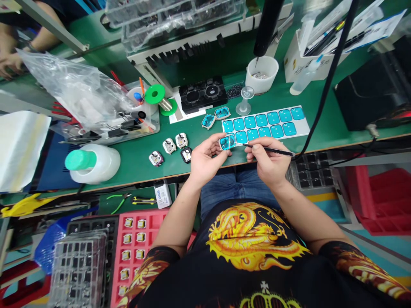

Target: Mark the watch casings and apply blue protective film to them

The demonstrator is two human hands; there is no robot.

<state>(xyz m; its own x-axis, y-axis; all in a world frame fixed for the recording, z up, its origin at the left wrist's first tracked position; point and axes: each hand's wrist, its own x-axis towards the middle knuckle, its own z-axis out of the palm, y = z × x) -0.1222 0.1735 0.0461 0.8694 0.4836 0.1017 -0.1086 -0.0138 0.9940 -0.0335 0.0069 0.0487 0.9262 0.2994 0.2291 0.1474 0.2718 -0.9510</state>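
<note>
Watch-case part [227, 141], small, rounded-square, blue film on its face, pinched in left hand [205, 160] fingertips just above front edge of green surface [138, 164], touching near corner of film sheet [266, 122]. Right hand [268, 162] closed narrow on thin black tweezers [268, 149], pen-style grip, tip aimed left at edge of part. Tip looks to be at or just beside film edge; exact contact too small to tell.

Doing it well, as judged: keep part steady between thumb and fingers, face up, fingers off the film. Bring tip in shallow, near flat, catch only the film corner, no digging into the case. Light grip, short strokes, wrists braced on surface edge.

Materials and shapes:
- film sheet: white glossy backing, two rows of turquoise rounded-square stickers, flat, thin.
- two more blue-faced parts [215, 116] lying loose just behind sheet's left end, metallic rims.
- four bare cases [170, 149] left of left hand, silvery and dark, glossy, small holes visible.
- black fixture [202, 93] with two round recesses, matte plastic.
- white cup [261, 73] with small metal bits, smooth.
- squat white bottle [93, 162] with green cap, translucent plastic.
- crinkled clear bag [73, 87], shiny.
- red tray [136, 248] below surface, gridded pockets, cases inside.
</note>
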